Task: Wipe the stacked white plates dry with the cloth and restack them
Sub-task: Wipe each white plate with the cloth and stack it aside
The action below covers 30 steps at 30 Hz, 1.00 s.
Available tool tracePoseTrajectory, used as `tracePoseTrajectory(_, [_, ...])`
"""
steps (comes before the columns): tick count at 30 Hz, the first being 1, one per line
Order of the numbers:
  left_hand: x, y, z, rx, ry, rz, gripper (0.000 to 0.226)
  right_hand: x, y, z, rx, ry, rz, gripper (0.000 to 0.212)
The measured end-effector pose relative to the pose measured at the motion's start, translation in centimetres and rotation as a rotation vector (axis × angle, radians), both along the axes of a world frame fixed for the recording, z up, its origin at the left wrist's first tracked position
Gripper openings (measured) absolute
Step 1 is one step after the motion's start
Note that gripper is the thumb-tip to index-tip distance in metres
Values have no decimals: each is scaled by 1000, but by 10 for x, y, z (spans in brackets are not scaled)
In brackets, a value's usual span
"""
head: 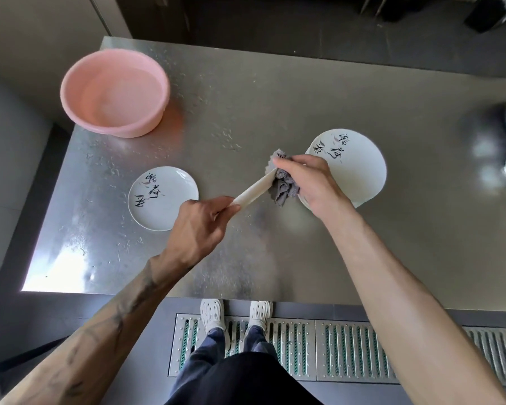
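A person stands at the near edge of a steel table [275, 97], with a pink basin [114, 92] near its far left corner and bare steel across the middle. The left hand [196, 226] pinches a white plate [254, 190] held edge-on above the tabletop, and the right hand [307, 182] clutches a bunched grey cloth [282, 188] against its far rim. A single plate [162, 198] lies to the left. The stack [354, 168] sits to the right, just behind the right hand.

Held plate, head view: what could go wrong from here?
1. The left hand pinches the held plate by one rim, edge-on above the table; it could slip as the cloth rubs.
2. The right hand works close to the stack; a knock might shift it.
3. Droplets on the table may rewet the plate lying left.
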<state>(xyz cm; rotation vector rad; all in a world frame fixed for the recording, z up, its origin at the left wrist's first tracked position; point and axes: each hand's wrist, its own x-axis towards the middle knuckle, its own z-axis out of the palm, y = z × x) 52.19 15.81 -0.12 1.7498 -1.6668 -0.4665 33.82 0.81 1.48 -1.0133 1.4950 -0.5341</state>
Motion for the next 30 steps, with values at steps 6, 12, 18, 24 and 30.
tracePoseTrajectory(6, [-10, -14, 10, -171, -205, -180, 22, -25, -6, 17, 40, -14, -18, 13])
tracePoseTrajectory(12, [-33, -42, 15, -192, -225, -261, 22, -64, -10, 21, -23, -77, -190, 9])
tracePoseTrajectory(18, [-79, -70, 12, -21, -44, -46, 70, -105, -12, 15, -118, -40, -402, 11])
tracePoseTrajectory(24, [-110, -106, -7, 156, 210, -23, 88, -136, -24, 2, -157, 16, -486, 27])
tracePoseTrajectory(30, [-127, -129, -26, 185, 206, -38, 95, -158, -32, -12, -136, 52, -495, 25])
